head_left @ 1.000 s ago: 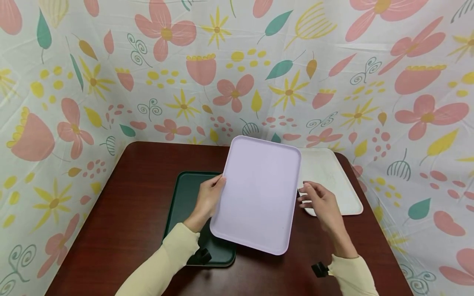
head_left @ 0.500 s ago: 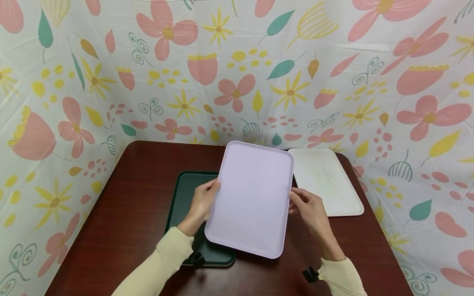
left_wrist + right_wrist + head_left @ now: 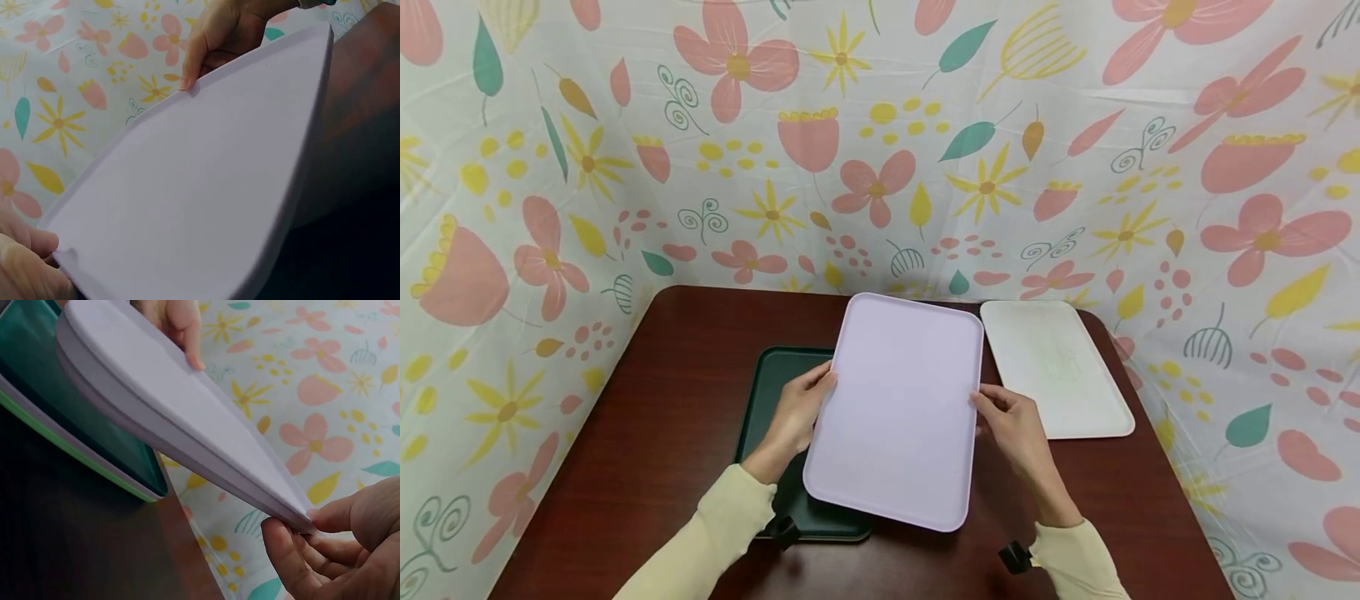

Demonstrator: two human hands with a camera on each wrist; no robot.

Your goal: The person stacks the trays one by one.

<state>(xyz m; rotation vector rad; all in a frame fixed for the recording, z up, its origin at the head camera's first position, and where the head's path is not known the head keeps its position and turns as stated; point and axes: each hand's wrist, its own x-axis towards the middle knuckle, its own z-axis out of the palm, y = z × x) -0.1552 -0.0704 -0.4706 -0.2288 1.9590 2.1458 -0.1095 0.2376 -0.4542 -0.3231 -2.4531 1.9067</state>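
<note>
A rectangular lilac tray [image 3: 895, 417] is held up at a slant over the table's middle, its flat inside facing the head camera. My left hand [image 3: 792, 412] grips its left long edge, thumb on top. On the opposite edge, my right hand [image 3: 1017, 429] pinches the rim between thumb and fingers, which the right wrist view shows closely. There the lilac side [image 3: 162, 419] shows layered edges. Partly hidden behind it and my left arm lies a dark green tray [image 3: 775, 387]. Pale lilac and light green edges [image 3: 81, 459] show beneath that one in the right wrist view.
A white tray [image 3: 1060, 375] with faint greenish marks lies at the table's back right corner. The dark red-brown wooden table [image 3: 647, 433] meets a flower-printed cloth [image 3: 880, 125] at the back and sides. Small black devices [image 3: 1015, 557] sit at both wrists.
My right hand has come in from beside the white tray and taken hold of the lilac tray's right edge. The lilac tray has shifted left and slightly toward me, uncovering the white tray.
</note>
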